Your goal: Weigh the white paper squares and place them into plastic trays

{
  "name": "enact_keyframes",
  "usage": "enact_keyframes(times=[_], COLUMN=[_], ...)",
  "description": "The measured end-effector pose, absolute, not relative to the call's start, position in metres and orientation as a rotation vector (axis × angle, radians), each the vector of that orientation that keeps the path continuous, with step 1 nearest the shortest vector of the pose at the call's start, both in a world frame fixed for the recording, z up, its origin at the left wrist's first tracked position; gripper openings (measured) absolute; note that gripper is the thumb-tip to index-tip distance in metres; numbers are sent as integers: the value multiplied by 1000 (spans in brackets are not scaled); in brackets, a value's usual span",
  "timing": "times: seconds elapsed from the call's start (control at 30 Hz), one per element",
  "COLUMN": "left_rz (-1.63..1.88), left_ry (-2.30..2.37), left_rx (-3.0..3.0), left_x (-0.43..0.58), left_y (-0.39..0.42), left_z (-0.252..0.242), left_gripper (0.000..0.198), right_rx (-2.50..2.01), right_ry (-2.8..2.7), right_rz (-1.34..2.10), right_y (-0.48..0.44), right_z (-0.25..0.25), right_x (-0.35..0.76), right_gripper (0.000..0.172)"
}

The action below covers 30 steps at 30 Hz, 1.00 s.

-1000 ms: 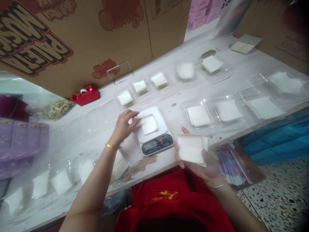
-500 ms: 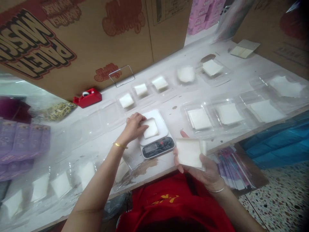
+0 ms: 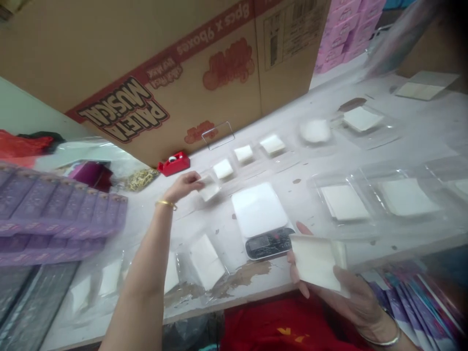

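Observation:
My left hand (image 3: 185, 185) is closed on a small white square pad (image 3: 208, 189), holding it over the table to the left of the white kitchen scale (image 3: 259, 210), beside a row of similar pads (image 3: 223, 169). The scale's platform is bare. At the table's front edge my right hand (image 3: 340, 292) grips a stack of white square sheets (image 3: 316, 262), thumb on top.
Clear plastic trays with white squares (image 3: 344, 202) lie to the right, and more wrapped pads (image 3: 206, 260) at the front left. A red tape dispenser (image 3: 173, 163) sits by a large cardboard box (image 3: 164, 73). Purple packets (image 3: 62, 214) are stacked at left.
My left hand lifted the white pad off the scale and carried it up and left toward the row of pads. The view swung left. My right hand kept its stack.

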<state>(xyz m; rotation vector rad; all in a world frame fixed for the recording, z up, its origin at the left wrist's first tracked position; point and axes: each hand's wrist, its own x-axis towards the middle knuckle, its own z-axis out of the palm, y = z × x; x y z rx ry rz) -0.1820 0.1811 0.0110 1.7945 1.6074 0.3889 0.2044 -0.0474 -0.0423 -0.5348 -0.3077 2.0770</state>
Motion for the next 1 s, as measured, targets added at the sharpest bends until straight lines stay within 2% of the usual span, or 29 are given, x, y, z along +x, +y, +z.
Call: enact_keyframes(times=[0.13,0.27,0.37,0.43,0.53,0.73,1.0], left_rz=[291,351,556,574,629,855,906], left_ry=[1746,1867,1714,1308,899,987,960], left_rx=[1773,1860,2172,2315,2448,2537,2803], left_x=[-222,-205,-148,-100,-37,3,9], left_y=[214,213,176,136,75,23,11], left_z=[20,16,15,18,21,4,6], left_gripper=[36,45,42,36,39,33,29], right_rx=[-518,-475,-462,-448,-435,-438,-396], right_ry=[-342,-402,-434,-449,-498,-574,-459], right_rz=[2146,2172,2186,2194,2184,2160,2175], right_y=[-45,-41,-34,-28,-23,-30,-42], right_z=[-43,-43,-41,-40,-41,-42,-47], right_x=[192,178,171,169,168,173,177], right_gripper=[82,76,76,75,66,44,47])
